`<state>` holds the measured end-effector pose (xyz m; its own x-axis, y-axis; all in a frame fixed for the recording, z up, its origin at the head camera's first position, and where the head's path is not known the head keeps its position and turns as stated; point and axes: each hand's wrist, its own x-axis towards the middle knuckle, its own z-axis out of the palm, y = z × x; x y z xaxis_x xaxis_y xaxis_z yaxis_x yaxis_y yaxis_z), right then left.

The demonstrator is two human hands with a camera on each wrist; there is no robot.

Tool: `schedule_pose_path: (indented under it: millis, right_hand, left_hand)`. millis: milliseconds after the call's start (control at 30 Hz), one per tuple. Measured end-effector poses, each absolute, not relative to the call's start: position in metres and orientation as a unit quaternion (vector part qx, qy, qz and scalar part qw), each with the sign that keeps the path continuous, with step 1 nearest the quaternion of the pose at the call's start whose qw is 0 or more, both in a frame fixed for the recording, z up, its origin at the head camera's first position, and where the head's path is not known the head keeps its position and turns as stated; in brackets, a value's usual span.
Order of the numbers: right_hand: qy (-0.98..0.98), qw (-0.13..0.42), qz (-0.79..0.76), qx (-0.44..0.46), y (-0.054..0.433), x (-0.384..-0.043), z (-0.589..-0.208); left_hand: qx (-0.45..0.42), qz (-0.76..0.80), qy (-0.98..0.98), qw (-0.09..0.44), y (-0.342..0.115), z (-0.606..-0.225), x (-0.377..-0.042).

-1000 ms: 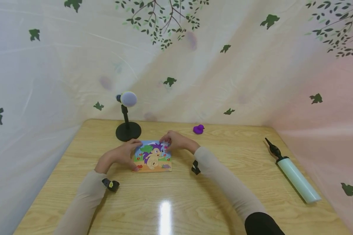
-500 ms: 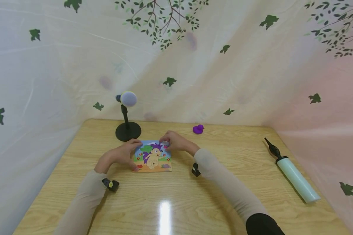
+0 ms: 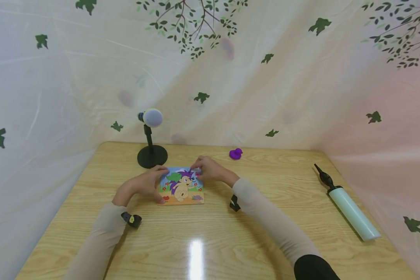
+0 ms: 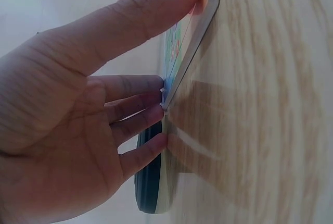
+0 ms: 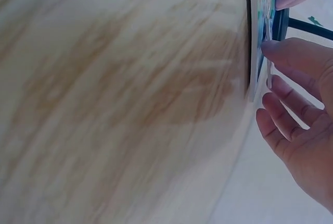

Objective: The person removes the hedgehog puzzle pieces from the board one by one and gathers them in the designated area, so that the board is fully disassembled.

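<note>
A picture puzzle (image 3: 180, 188) with a purple-haired hedgehog lies flat on the table. My left hand (image 3: 145, 186) holds its left side, thumb at the near left corner and fingertips along the far left edge. In the left wrist view the thumb (image 4: 130, 23) presses on the board's face. My right hand (image 3: 210, 170) is at the far right corner. There, in the right wrist view, its thumb and a finger pinch a thin flat puzzle piece (image 5: 269, 75), slightly raised off the board. How far the piece stands clear is hard to tell.
Behind the left hand stands a small lamp (image 3: 152, 155) with a round black base. A purple rubber duck (image 3: 236, 154) sits near the table's back edge. On the right lies a pale green hand pump (image 3: 353, 213). A patterned curtain (image 3: 231, 97) hangs behind.
My right hand and forearm have shifted very slightly to the right, and the puzzle's far right corner looks a little different. The left hand keeps its place.
</note>
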<state>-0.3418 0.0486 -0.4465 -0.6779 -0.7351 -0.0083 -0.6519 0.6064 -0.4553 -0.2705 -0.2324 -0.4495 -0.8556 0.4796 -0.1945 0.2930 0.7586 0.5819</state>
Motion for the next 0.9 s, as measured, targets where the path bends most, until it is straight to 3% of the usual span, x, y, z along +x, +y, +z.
schedule_pose_path:
  millis: [433,900]
  right_hand:
    - [0.884,0.052,-0.263,-0.382,0.084,-0.335,-0.443]
    - [0.898,0.011,-0.275,-0.343,0.175,-0.330,-0.434]
  left_hand:
    - [0.210,0.269,0.925,0.166,-0.231,-0.449,-0.270]
    - [0.211,0.266,0.926,0.166,-0.229,-0.449,-0.267]
